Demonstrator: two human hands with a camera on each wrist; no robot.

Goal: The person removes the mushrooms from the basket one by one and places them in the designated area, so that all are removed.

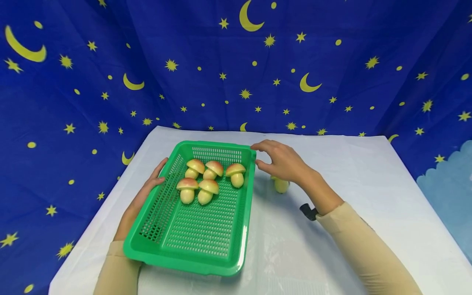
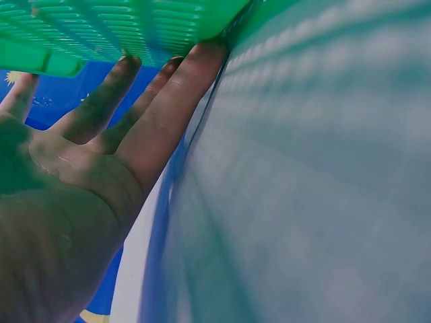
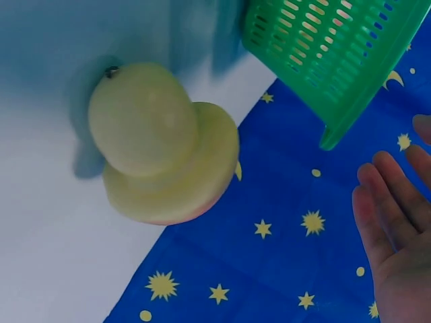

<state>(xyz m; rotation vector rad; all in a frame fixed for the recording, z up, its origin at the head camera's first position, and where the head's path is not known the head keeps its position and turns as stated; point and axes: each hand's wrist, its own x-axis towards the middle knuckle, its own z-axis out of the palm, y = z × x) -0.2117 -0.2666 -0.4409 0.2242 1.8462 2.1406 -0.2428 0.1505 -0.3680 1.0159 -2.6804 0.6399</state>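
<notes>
A green slotted plastic basket (image 1: 199, 229) stands over the left-centre of the table. Several toy mushrooms (image 1: 208, 190) with yellow-red caps lie grouped toward its far end. My left hand (image 1: 145, 188) is at the basket's left side, thumb by the rim. In the left wrist view its fingers (image 2: 165, 111) reach out nearly straight against the slotted plastic. At the far right corner my right hand (image 1: 284, 162) has its fingertips right by the rim, fingers loosely bent and apart. Another toy mushroom (image 1: 282, 185) lies under the right wrist, its cap partly hidden in the head view.
A white-covered table (image 1: 332, 258) spreads beneath. Blue cloth (image 1: 206, 41) with yellow moons and stars rises behind and at the sides. Below the right forearm sleeve (image 1: 354, 237), a small black piece (image 1: 309, 212) juts from the wrist.
</notes>
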